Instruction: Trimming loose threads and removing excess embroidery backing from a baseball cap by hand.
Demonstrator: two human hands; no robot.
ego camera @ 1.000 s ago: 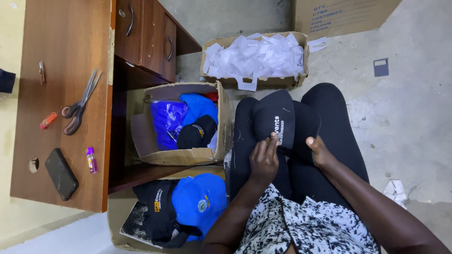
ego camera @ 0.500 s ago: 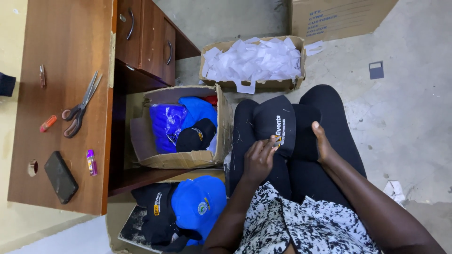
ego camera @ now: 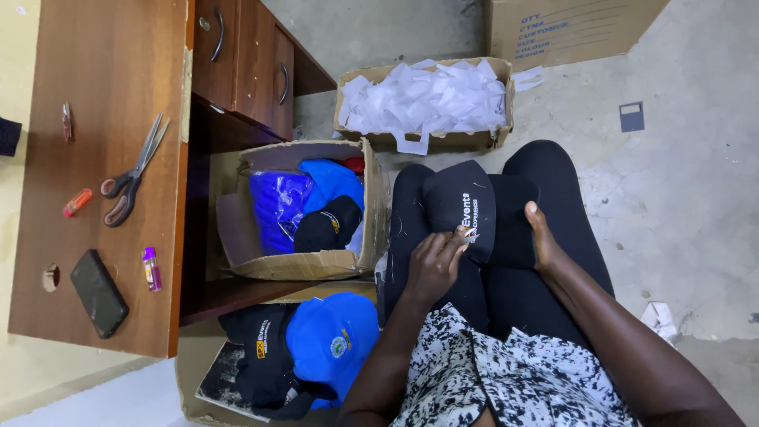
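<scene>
A black cap (ego camera: 466,209) lies across the seated person's lap, on the black-trousered thighs, crown toward the knees and its front panel with pale lettering facing up. It looks light and soft, a cloth crown that would fold under a squeeze, with a stiffer brim, so the brim edge or the seam at the front panel seems the surest place to take hold. The left hand (ego camera: 433,265) has its fingers pinched together on something small and pale at the cap's front panel, near the lettering; what the small thing is cannot be told. The right hand (ego camera: 544,237) lies flat against the cap's far side, fingers extended and loosely apart, steadying it rather than clamped on it. On the floor beside the left leg stands an open cardboard box (ego camera: 316,265) holding blue and black caps, with a second box of white paper scraps (ego camera: 431,99) beyond it and a pile of blue and black caps (ego camera: 304,352) nearer the person. Further left, a brown desk (ego camera: 103,79) carries scissors (ego camera: 130,174) near its middle, and a dark phone (ego camera: 99,292) toward its near corner
</scene>
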